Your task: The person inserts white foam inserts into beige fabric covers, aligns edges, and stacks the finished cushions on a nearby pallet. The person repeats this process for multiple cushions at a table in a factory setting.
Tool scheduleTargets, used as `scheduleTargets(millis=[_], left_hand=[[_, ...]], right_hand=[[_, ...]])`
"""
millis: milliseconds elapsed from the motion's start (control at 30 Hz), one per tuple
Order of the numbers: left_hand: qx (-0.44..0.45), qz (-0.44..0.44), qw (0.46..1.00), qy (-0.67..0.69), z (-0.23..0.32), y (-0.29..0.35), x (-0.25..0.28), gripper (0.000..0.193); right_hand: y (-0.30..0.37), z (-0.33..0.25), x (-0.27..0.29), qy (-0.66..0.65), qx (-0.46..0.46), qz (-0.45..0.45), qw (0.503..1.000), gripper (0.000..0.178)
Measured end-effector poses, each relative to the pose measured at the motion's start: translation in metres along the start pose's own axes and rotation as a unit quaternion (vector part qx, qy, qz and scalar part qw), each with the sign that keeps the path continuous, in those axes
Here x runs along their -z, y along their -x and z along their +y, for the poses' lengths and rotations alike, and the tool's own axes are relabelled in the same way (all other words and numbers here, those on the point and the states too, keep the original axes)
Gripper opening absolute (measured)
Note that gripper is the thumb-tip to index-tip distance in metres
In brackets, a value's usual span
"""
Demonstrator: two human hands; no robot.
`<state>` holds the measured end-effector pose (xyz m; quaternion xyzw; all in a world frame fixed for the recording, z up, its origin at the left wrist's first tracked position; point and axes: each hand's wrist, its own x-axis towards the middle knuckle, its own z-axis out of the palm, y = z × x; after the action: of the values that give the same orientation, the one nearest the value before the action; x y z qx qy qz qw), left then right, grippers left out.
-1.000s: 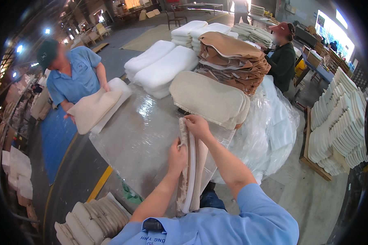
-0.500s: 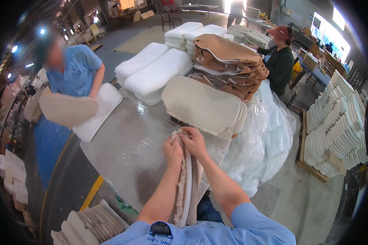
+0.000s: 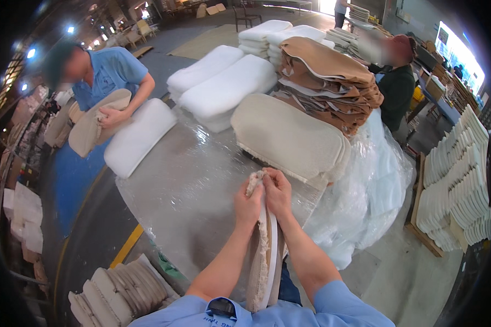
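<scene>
Both my hands grip the upper end of a beige fabric cushion cover (image 3: pixel 260 272), which stands on edge between my forearms and reaches down to my shirt. Its seam edge is frayed, and a strip of white padding (image 3: pixel 273 250) shows along its opening. On the near side of the frayed end, my left hand (image 3: pixel 247 204) is closed with the fingers bent round the fabric. My right hand (image 3: pixel 277 193) pinches the tip of the same end, close against the left. The fingertips are partly hidden by the cloth.
A plastic-covered table (image 3: pixel 185 163) lies before me. It carries beige cushion covers (image 3: pixel 289 136), white pads (image 3: pixel 229 90) and a stack of brown covers (image 3: pixel 333 71). A co-worker (image 3: pixel 112 71) at left handles a beige cover. Finished-looking cushions (image 3: pixel 120 291) stand lower left; stacked pads (image 3: pixel 455 180) stand right.
My hands stay at the cover's end, closer together now. The view has shifted, so the table's stacks sit farther right. The left co-worker's beige cover has turned and bent.
</scene>
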<state>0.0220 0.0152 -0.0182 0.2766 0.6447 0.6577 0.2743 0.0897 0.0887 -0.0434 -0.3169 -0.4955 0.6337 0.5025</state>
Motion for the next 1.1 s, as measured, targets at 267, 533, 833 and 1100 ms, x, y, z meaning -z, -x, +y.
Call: scheduleTargets(millis=[267,533,833,1100], left_hand=[[0.004,0.018,0.998,-0.056,0.002,-0.012,0.006,0.039],[0.065,-0.04,0.989,0.124,0.003,-0.02,0.025,0.04],[0.06,-0.064,0.988,0.128,0.003,-0.019,0.008,0.045],[-0.033,-0.069,0.997,0.001,0.013,-0.027,0.001,0.041]], right_hand=[[-0.002,0.004,-0.01,-0.027,-0.052,-0.01,0.998,0.015],[-0.049,-0.005,0.013,-0.02,-0.203,-0.102,0.974,0.054],[-0.127,0.022,-0.017,0.036,-0.223,-0.186,0.956,0.082],[-0.089,0.04,-0.02,-0.038,-0.171,-0.201,0.964,0.089]])
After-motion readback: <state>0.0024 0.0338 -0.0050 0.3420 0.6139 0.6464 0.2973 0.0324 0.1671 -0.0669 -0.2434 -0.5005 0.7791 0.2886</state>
